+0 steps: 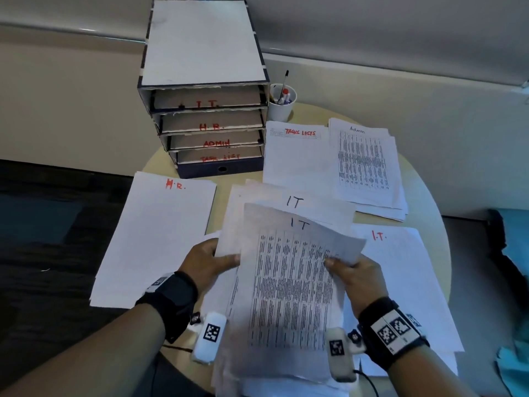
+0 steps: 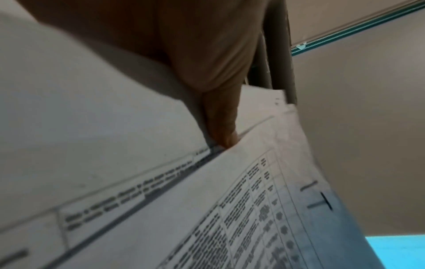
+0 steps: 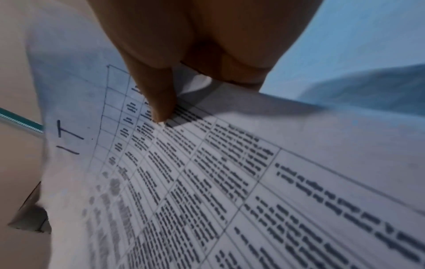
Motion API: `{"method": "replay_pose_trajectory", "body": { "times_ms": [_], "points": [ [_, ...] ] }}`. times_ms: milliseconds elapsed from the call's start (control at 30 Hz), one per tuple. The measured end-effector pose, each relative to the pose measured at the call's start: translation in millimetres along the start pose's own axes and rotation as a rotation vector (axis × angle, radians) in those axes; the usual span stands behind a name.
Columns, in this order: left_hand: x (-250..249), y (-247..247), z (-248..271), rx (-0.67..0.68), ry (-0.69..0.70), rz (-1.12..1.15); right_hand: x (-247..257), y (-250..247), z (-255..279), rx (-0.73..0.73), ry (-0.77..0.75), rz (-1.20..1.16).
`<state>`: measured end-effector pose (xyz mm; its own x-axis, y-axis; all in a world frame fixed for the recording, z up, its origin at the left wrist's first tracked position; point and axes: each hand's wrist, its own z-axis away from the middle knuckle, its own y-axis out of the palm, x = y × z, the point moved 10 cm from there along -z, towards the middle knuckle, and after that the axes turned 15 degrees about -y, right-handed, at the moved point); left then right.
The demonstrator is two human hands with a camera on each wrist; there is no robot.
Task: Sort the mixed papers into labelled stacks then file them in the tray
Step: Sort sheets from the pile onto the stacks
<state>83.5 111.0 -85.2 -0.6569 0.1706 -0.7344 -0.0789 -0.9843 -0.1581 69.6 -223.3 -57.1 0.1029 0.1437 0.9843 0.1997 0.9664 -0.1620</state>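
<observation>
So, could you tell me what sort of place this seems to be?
Probably an office: a filing tray with shelves marked I.T., H.R., ADMIN and TASK LIST, labelled paper stacks on a round table, and a cup of pens.

Printed sheet (image 1: 289,282): thin matt paper, creased, curling; filing tray (image 1: 204,90): rough-edged cardboard, matt; table (image 1: 429,202): smooth pale wood-look; pen cup (image 1: 282,106): white, smooth

The tray (image 1: 200,90) shelves are reading I.T., H.R., ADMIN, TASK LIST. Paper stacks are showing H.R. (image 1: 160,239), TASKS LISTS (image 1: 294,161), Admin (image 1: 369,167), I.T. (image 1: 400,276); the held sheet (image 1: 289,296) is reading IT.
</observation>
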Motion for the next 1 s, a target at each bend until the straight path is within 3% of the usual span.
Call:
{"method": "replay_pose_trajectory", "body": {
  "times_ms": [133,300,400,467,533,633,700,767,867,933,1000],
  "points": [
    [8,-18,-8,-0.106,-0.041,-0.011,17,-26,5,-0.034,-0.068,-0.021],
    [7,-22,-4,-0.124,-0.079,0.151,38,-50,16,0.246,-0.116,-0.042],
    [3,-18,-4,-0.105,-0.059,0.156,43,-50,17,0.279,-0.14,-0.083],
    [2,-7,-3,-0.023,-0.024,0.064,31,-41,14,0.229,-0.1,-0.206],
    [6,16,1,0.143,-0.01,-0.063,9,-27,13,0.222,-0.027,-0.242],
    [16,52,16,0.379,-0.028,-0.143,-30,-23,19,0.204,0.087,-0.108],
    [26,64,20,0.419,-0.083,-0.211,-45,-37,22,0.167,0.103,0.045],
    [29,65,16,0.358,-0.106,-0.287,-51,-47,25,0.126,0.092,0.062],
    [20,60,-1,0.1,-0.035,-0.507,-62,-67,30,0.03,0.152,-0.069],
    [9,66,-10,-0.025,0.009,-0.615,-68,-75,36,0.046,0.21,-0.173],
    [-1,84,-17,-0.057,0.033,-0.704,-71,-80,40,0.076,0.203,-0.243]
  ]
}}
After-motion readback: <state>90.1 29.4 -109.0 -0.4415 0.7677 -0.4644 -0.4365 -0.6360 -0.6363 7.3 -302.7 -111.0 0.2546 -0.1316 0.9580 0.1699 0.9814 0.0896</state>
